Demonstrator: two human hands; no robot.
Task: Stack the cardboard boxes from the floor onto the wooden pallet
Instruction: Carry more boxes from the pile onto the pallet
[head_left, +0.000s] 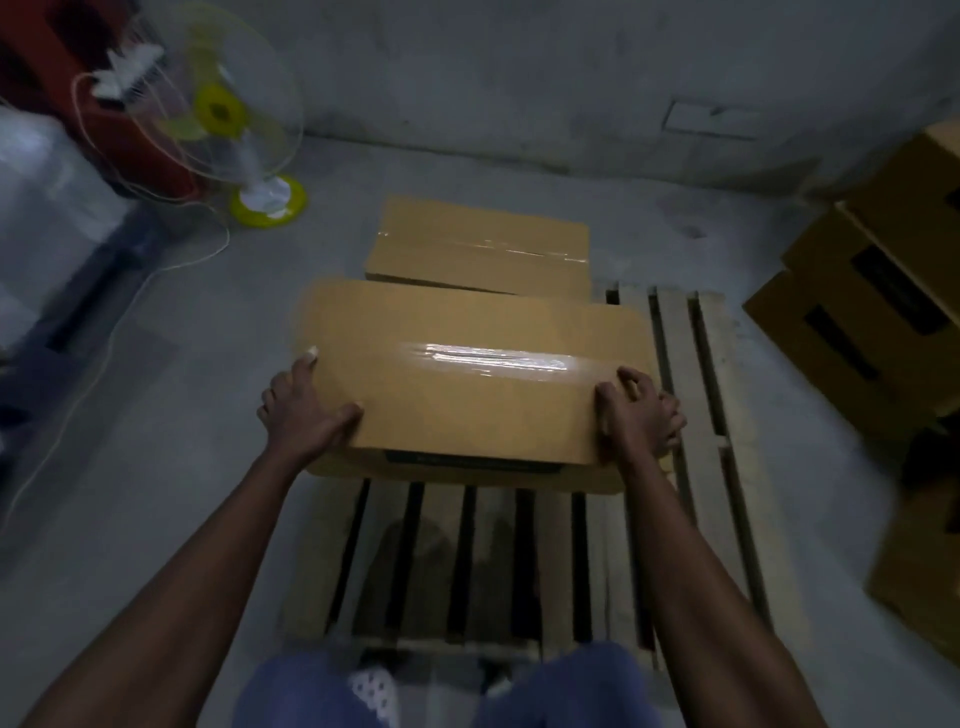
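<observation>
I see both hands on one box (467, 384), the near one of two, and each hand grasps an end of it. My left hand (304, 410) clasps the box's left near corner: the thumb lies on the top face and the fingers run along the left side. My right hand (641, 415) clasps the right near corner with its fingers curled around the edge. The box is blurred, taped shut with a shiny clear strip along its top, and sits over the middle of the pallet (467, 561). Whether its underside rests on the slats or hangs just above them, I cannot tell.

A far box (478, 244), also taped, lies flat just beyond the held one. Its near edge is hidden, so I cannot tell whether it sits on the pallet's far end or on the floor (171, 405).

More boxes (878, 312) are piled at the right, near the wall. A yellow and white fan (228, 119) stands at the far left, its cord (109, 332) trailing over the floor.
</observation>
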